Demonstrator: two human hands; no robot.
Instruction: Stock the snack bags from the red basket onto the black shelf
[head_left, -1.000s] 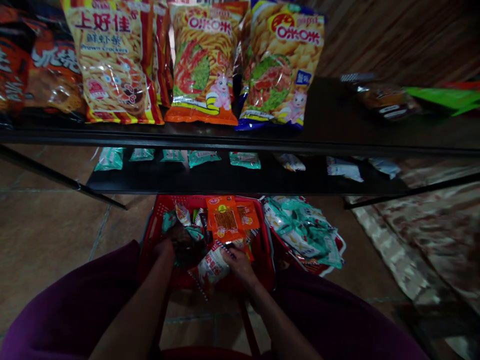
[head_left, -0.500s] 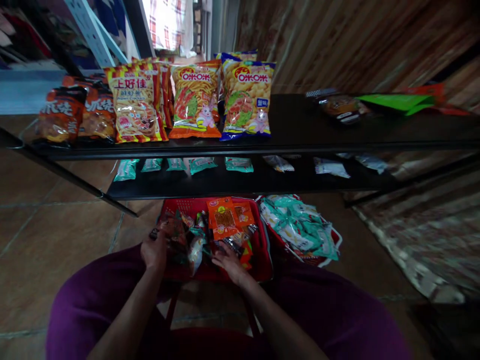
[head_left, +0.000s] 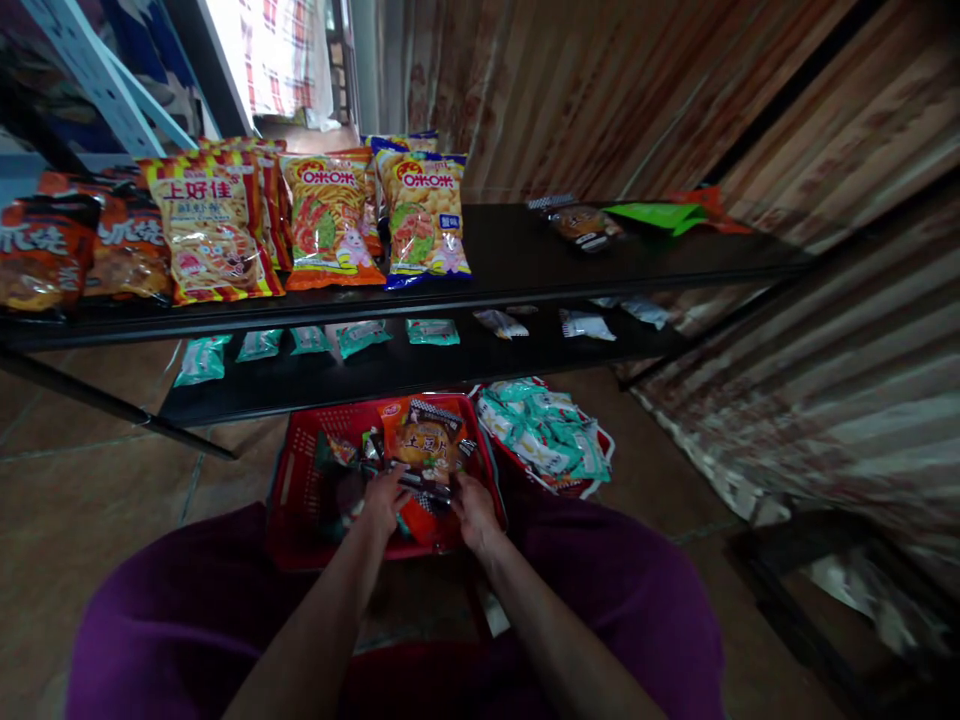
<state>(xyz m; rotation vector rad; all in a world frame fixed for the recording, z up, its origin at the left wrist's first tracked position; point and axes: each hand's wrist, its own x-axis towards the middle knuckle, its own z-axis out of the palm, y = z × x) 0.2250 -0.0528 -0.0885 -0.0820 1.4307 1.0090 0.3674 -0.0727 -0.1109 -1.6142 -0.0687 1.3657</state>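
Note:
A dark brown snack packet [head_left: 427, 443] with a checkered edge is held above the red basket [head_left: 294, 500]. My left hand [head_left: 386, 497] has its fingers closed on the packet's lower left corner. At its lower right corner, my right hand [head_left: 474, 510] grips the same packet. Under and around the packet, the basket holds orange packets [head_left: 420, 522] and other small colourful packets [head_left: 343, 450], mostly at its left and middle.
A second basket [head_left: 606, 440] at the right is heaped with teal and white packets [head_left: 544, 425]. Bagged snacks [head_left: 427, 215] line the black upper shelf [head_left: 510, 240]. Small packets [head_left: 433, 332] lie on the lower shelf [head_left: 420, 365]. A dark frame [head_left: 780, 590] stands at the lower right.
The view has shifted to the right. My left hand has moved from the basket's left side to its middle, and the brown packet is now raised between both hands.

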